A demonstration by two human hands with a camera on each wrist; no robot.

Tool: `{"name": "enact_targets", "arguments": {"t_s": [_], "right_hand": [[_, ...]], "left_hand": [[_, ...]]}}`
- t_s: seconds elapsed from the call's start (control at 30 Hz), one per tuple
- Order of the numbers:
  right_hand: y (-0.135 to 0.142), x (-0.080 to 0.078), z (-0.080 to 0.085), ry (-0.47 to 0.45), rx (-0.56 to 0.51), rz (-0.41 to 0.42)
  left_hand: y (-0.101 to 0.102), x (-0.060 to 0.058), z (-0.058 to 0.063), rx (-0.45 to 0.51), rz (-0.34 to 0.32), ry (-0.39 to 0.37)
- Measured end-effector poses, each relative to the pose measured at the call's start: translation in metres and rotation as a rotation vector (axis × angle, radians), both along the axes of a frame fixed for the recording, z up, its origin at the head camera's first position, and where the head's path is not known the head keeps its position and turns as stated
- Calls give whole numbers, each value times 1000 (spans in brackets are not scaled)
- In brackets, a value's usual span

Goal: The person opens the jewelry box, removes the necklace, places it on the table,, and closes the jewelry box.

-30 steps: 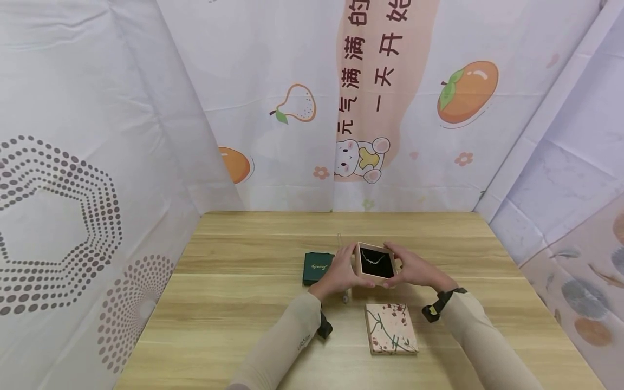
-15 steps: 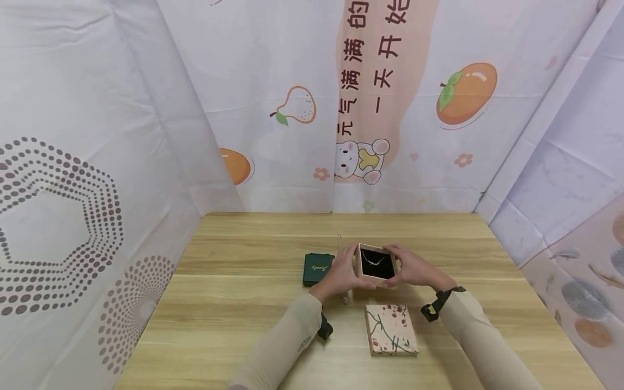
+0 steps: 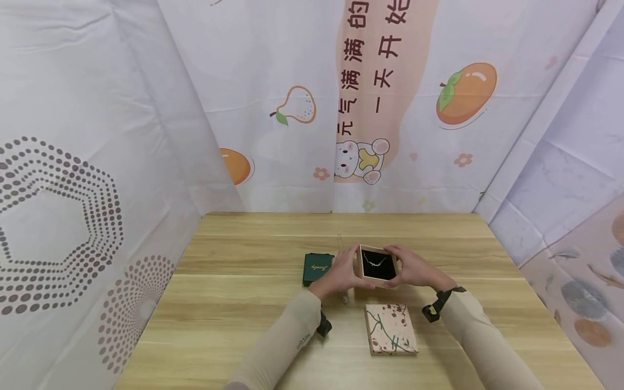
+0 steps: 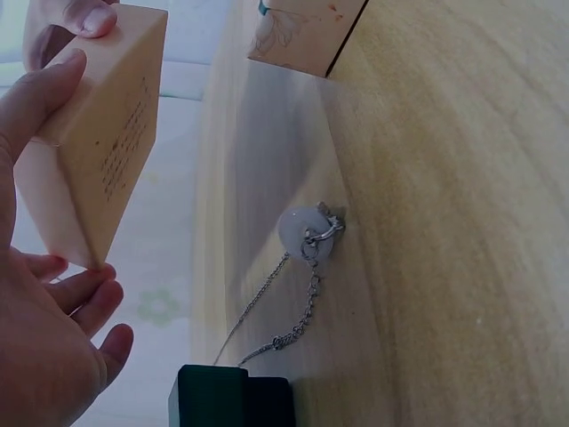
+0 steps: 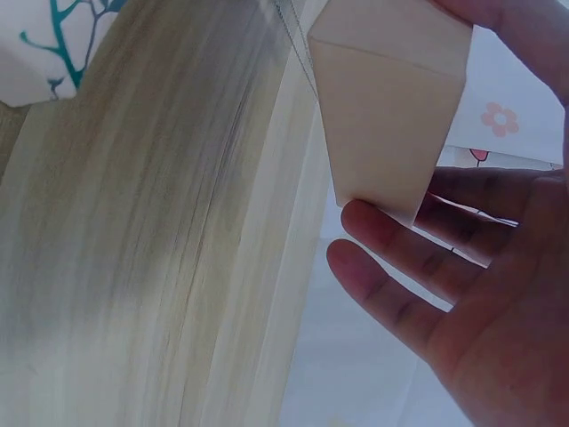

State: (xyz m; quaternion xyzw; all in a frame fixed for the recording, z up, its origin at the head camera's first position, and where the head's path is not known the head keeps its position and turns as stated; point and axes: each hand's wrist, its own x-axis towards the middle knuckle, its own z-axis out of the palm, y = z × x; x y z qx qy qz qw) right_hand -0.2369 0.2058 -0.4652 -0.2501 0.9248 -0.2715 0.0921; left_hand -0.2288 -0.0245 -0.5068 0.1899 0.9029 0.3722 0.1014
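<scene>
Both hands hold a light pink open jewelry box (image 5: 391, 124) between them. Its black insert (image 3: 377, 268) carries a silver necklace (image 3: 374, 262), visible in the head view. My left hand (image 3: 340, 273) grips the left side, thumb along the near wall. My right hand (image 3: 416, 269) grips the opposite side, thumb also at the near wall. The box is raised off the tabletop and tilted, its printed underside showing in the left wrist view. Nearer the person lies the flower-patterned lid (image 3: 391, 329). Below the left hand, a chain with a round pale pendant (image 4: 304, 233) lies on the table.
A dark green jewelry box (image 3: 317, 267) with gold lettering stands just left of the left hand, partly behind it. The wooden table (image 3: 234, 314) ends at a printed curtain (image 3: 287, 162) at the back. More curtains hang on both sides.
The jewelry box has shifted very slightly to the right, still in both hands. The lid and green box stay where they were.
</scene>
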Motion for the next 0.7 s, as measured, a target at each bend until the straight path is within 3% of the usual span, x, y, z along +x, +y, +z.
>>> {"name": "enact_targets", "arguments": {"t_s": [0.33,0.7], "right_hand": [[4,0,-4,-1,-8,-6],[5,-3,-10,17,43,-14]], "left_hand": [[2,-3,0,-17,-18,22],[2,-6,-2,-37,-52,-12]]}}
